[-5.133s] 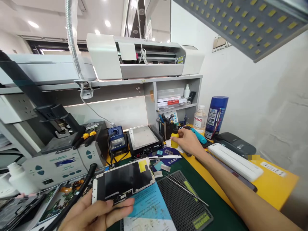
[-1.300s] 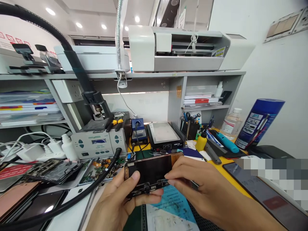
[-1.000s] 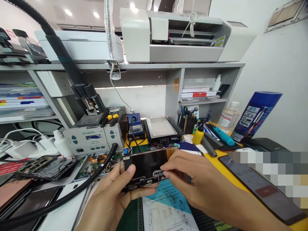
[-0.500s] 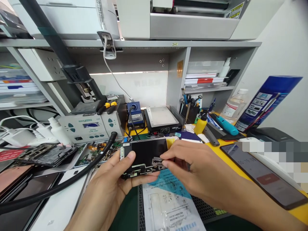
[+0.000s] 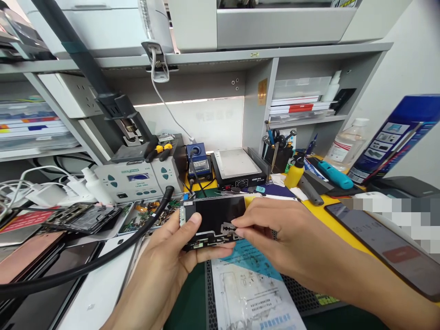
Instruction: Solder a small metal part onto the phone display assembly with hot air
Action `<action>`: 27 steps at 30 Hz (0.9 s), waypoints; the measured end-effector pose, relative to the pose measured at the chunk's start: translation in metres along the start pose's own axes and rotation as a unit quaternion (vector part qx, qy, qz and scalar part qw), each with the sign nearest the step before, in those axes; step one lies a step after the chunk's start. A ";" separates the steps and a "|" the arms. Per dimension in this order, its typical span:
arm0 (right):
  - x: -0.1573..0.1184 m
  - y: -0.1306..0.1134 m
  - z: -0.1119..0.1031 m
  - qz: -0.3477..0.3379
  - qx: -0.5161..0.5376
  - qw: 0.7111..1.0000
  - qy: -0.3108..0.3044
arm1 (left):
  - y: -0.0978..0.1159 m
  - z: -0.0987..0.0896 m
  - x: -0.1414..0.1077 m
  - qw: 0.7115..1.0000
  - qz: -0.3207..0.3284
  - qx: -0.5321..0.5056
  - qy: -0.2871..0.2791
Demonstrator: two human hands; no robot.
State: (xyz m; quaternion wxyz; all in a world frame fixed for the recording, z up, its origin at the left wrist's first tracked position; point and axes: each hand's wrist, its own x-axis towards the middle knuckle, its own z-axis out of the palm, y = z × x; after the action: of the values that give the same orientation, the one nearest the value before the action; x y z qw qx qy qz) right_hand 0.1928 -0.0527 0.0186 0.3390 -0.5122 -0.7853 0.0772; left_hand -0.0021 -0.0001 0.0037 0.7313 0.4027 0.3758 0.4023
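My left hand [image 5: 185, 238] is closed around the left end of a phone screen assembly [image 5: 218, 214], its thumb on the dark face and fingers beneath. Pinched between the thumb and fingertips of my right hand [image 5: 264, 224] is a thin metal razor blade [image 5: 227, 228]. The blade lies against the lower right part of the dark panel, near the strip of circuit parts along its lower edge. My right fingers cover the panel's right end. Under both hands is a printed paper sheet [image 5: 252, 293] with a blue band.
A black hose [image 5: 103, 266] curves over disassembled phones at left. Behind stand a grey control unit [image 5: 134, 181] and a flat heating plate [image 5: 239, 164]. At right are a yellow bottle [image 5: 294, 174], a large phone [image 5: 385, 252] showing a timer, and a clear bottle [image 5: 349, 144].
The whole view has shifted a little, so the bench and hands appear slightly further right. Both hands keep their hold, with the blade still on the lower right of the panel.
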 end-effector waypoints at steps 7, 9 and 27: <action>0.002 -0.002 0.000 0.010 0.001 1.000 -0.025 | 0.000 0.001 -0.001 1.000 0.003 0.020 -0.014; 0.003 -0.003 0.001 0.025 0.004 0.999 -0.024 | -0.001 0.001 -0.001 1.000 -0.001 0.027 -0.010; 0.001 -0.001 -0.013 0.126 0.023 0.987 -0.099 | 0.002 0.007 -0.004 0.997 -0.028 0.057 -0.042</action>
State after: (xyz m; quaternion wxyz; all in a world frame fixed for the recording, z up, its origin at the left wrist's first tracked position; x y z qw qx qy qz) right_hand 0.1996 -0.0554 0.0288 0.2591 -0.5891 -0.7421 0.1876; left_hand 0.0020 -0.0052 0.0095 0.7331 0.4500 0.3781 0.3422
